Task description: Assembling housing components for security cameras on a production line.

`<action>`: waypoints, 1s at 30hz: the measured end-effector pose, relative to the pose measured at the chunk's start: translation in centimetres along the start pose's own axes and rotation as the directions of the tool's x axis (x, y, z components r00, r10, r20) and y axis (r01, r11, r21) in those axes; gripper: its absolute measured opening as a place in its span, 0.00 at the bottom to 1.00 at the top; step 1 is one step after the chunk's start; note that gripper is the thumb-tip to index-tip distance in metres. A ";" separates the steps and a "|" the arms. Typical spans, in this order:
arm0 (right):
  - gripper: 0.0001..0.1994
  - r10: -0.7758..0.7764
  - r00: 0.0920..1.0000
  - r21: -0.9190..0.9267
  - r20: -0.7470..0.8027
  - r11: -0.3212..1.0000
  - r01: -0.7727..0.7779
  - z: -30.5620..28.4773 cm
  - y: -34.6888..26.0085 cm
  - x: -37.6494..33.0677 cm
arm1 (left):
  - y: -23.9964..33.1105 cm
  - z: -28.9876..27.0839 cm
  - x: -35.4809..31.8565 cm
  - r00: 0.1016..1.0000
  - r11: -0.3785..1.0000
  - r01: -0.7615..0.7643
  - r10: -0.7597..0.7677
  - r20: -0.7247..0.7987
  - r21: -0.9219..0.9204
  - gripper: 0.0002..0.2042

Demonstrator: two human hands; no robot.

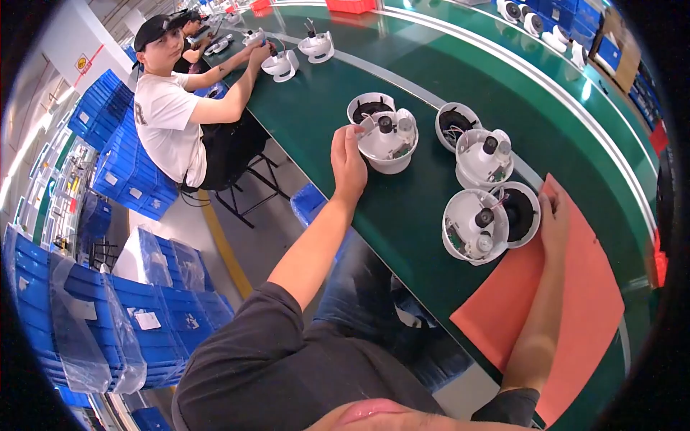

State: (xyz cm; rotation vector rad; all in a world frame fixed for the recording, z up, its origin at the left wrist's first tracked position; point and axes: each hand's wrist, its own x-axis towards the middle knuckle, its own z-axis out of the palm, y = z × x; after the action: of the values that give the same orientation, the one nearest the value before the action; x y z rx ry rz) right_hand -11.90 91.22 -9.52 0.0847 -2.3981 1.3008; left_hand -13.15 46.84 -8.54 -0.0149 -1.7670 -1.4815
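My left hand (348, 162) is open, its straight fingers against the left side of a white round housing (389, 159) with a black lens and circuit board inside. A white shell with a dark inside (369, 106) sits just behind that housing. Lying on an orange-red sheet (496, 305), my right hand (554, 224) has its fingers bent and a gap between thumb and finger. It is beside another dark-lined shell (523, 219), wired to a lens housing (466, 243). Beyond these, a third housing (478, 171) stands next to its shell (449, 136).
Along the green bench (402, 223), a seated co-worker (169, 108) in a white shirt handles similar white units (315, 47). Blue crates (100, 316) wrapped in plastic are stacked at left. White units (533, 24) and blue bins stand across the line. A stool (248, 183) is beside the bench.
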 end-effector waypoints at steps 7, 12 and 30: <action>0.18 0.099 0.995 -0.006 0.026 0.995 -0.099 -0.3 -1.5 -0.2 | -0.2 -0.1 0.1 1.000 1.000 0.018 -0.018 -0.006 0.003 0.17; 0.19 0.044 0.999 -0.091 -0.010 0.995 -0.045 -0.4 -1.7 -0.3 | -0.5 -0.1 0.1 1.000 1.000 0.030 -0.030 0.008 0.001 0.17; 0.19 0.036 0.999 -0.090 0.001 0.995 -0.036 -1.2 -2.9 -0.6 | 0.7 0.8 0.0 0.998 0.998 0.066 -0.067 0.018 0.020 0.17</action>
State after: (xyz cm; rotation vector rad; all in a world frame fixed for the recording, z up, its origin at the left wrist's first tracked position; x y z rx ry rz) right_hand -10.30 90.47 -6.87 0.0174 -2.4669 1.2066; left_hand -13.28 47.75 -8.01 0.0401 -1.8121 -1.5162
